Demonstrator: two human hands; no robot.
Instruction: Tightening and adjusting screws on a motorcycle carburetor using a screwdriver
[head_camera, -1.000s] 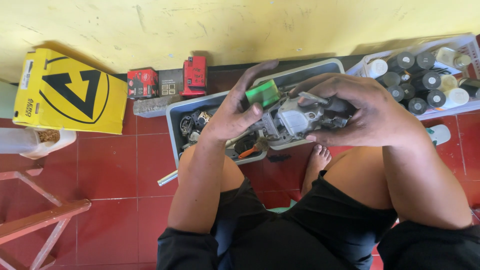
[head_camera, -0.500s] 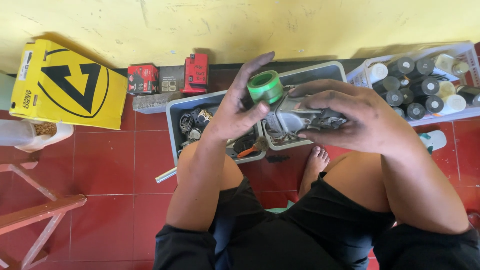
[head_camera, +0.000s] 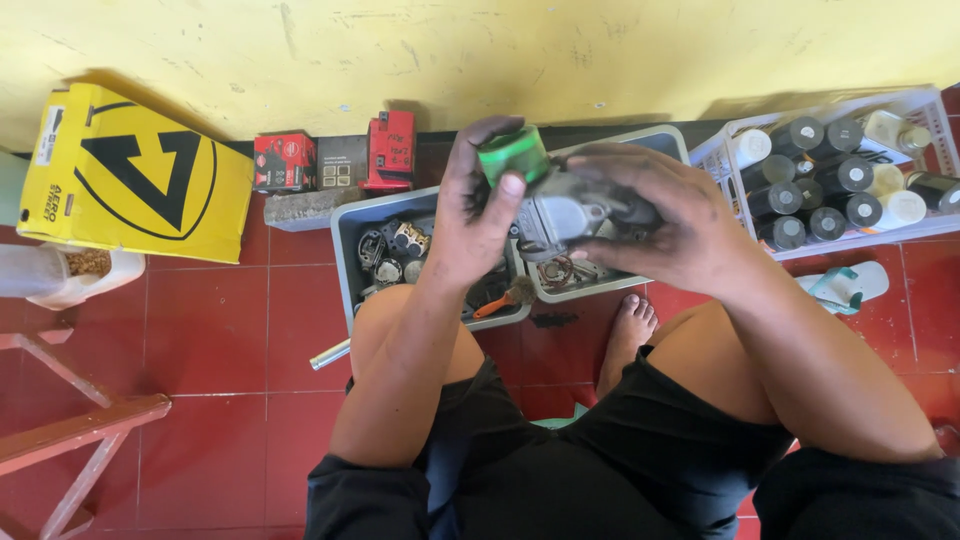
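Both hands have lifted a little since half a second ago, and the green cap now sits higher, against the dark strip at the foot of the yellow wall. Left hand (head_camera: 478, 215) is closed on the green cap (head_camera: 513, 153), thumb across its front and fingers curled behind. Right hand (head_camera: 662, 222) is wrapped over the grey part (head_camera: 565, 215), holding it from the right. Cap and part touch, the cap at the part's upper left end; the part's long axis runs roughly left to right between the palms, though the right fingers hide much of it, so I cannot be sure. Both hands are held in the air over the knees.

Below them on the red tiled floor (head_camera: 210, 330), two grey trays (head_camera: 345, 250) of small parts stand side by side near the wall. A white crate of bottles (head_camera: 830, 180) is at the right, a yellow box (head_camera: 130, 180) at the left, with small red boxes (head_camera: 392, 150) between.
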